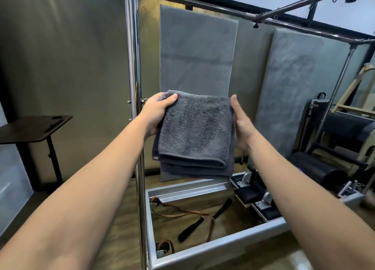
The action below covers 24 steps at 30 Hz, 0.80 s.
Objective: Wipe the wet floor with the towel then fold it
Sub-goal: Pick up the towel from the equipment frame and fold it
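1. Padded grey panels (197, 50) lean against a dull wall, behind a metal-framed exercise machine (221, 247) that stands on a wooden floor (125, 225). A chrome upright pole (135, 87) runs top to bottom just left of centre.
2. A small dark side table (34, 128) stands at the far left, well apart from the person.
3. Black and tan straps (194, 219) lie on the floor inside the machine's frame.
4. Two bare arms reach forward, holding a dark grey towel (194, 133) in the air at chest height, above the frame. It is already folded into several layers.
5. The left hand (157, 112) grips the towel's upper left corner, thumb curled over the top.
6. The right hand (241, 121) presses flat against the towel's right edge, fingers straight, not curled round it.
7. Risk: with only one hand truly gripping, the lower layers could slide open and undo the fold, or the towel could drop into the frame among the straps.
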Available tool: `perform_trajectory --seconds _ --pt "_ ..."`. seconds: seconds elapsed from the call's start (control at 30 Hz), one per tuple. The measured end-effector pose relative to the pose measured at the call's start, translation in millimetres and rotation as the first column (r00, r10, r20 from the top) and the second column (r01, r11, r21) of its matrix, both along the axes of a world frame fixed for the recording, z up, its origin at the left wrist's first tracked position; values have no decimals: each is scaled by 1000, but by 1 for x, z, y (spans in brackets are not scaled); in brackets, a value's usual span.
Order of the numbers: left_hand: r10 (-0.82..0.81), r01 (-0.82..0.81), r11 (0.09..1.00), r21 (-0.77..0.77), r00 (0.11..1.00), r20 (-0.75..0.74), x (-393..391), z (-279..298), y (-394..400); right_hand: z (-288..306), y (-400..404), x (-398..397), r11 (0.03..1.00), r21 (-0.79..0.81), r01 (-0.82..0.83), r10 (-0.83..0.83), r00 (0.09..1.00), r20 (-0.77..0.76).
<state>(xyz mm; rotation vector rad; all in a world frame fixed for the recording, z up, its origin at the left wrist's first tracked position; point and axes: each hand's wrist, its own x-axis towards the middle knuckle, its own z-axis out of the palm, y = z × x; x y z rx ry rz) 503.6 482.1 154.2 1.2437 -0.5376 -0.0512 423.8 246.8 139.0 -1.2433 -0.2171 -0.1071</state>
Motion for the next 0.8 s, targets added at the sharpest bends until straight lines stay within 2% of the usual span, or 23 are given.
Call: perform_trajectory --seconds 0.03,0.1,0.17,0.37,0.47,0.53,0.67,0.8 --pt "7 -7 1000 -6 1000 -6 -2 -1 -2 -13 4 -5 992 -12 -128 126 988 -86" --pt "44 -44 999 26 999 -4 -5 -4 -2 -34 13 -13 981 18 -193 193 962 -194" --pt "84 -85 992 95 996 13 -5 -8 2 -43 16 -15 991 40 -127 132 967 -216" --pt "98 -101 950 296 995 27 -3 -32 7 -35 3 -14 993 -73 96 -102 991 -82" --pt "22 -2 956 293 998 -65 -4 -50 -5 -40 -4 -16 988 -40 148 -151 983 -102" --pt "-20 39 949 314 998 -65 -5 -62 -14 -49 -10 -21 988 -16 150 -151 978 -141" --pt "8 27 939 343 995 -101 -2 -80 -30 -64 -23 -34 982 0 189 -186 967 -171" --pt "-27 56 954 294 994 -102 -5 -93 -50 -69 -40 -52 971 -18 239 -239 958 -161"
